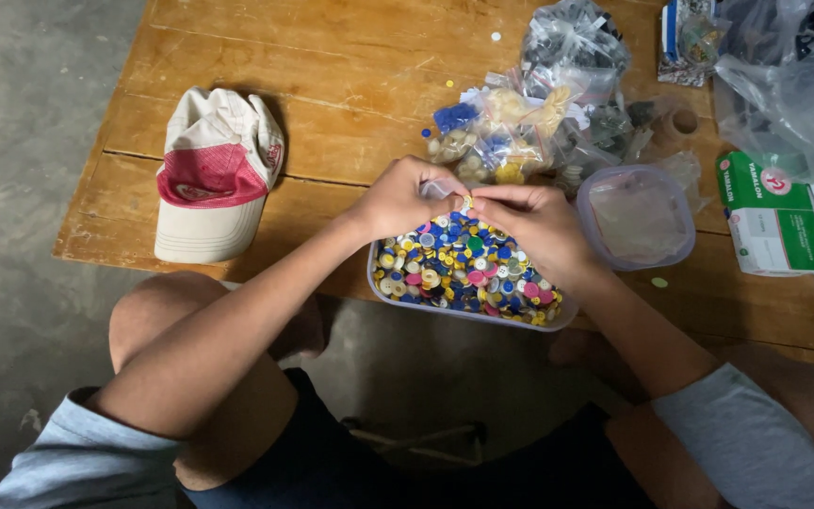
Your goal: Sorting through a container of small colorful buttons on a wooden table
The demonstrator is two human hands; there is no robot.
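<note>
I am pinching one small yellow button [466, 202] between my left hand [405, 196] and right hand [531, 221], keeping it low over the tub of buttons [381, 287], so any slip is landing inside.

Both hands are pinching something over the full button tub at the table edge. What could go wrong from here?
1. The tub overhangs the table edge; a push from the left hand or right hand might tip it.
2. The buttons are heaped to the rim, so some could spill.
3. The small piece between the fingers could drop into the heap and be hard to find.
</note>
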